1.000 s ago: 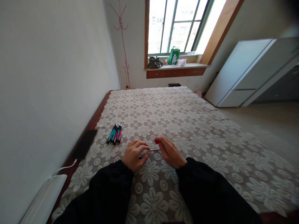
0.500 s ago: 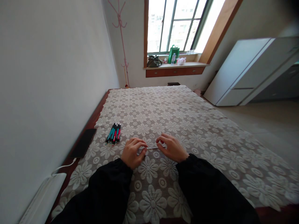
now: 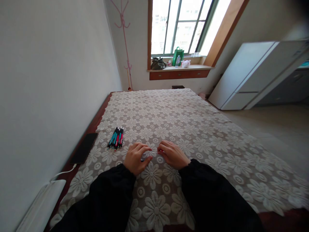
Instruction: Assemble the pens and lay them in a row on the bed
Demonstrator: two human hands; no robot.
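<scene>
My left hand (image 3: 135,158) and my right hand (image 3: 172,154) rest close together on the white lace flower cloth (image 3: 193,129) of the table. Between their fingertips they pinch a thin pen part (image 3: 154,152), a slim silvery rod with a bit of red at the right hand's fingers. Most of it is hidden by the fingers. A small bundle of several teal and red pens (image 3: 116,137) lies on the cloth to the left of my left hand.
A black phone (image 3: 84,148) lies at the table's left edge with a white cable (image 3: 63,173) running to a white device (image 3: 41,203). A white wall is close on the left. Window sill with bags (image 3: 177,61) and a white cabinet (image 3: 251,74) stand far off.
My two hands have moved closer together, so less of the thin rod shows between them. The view has shifted slightly; the pens have not moved.
</scene>
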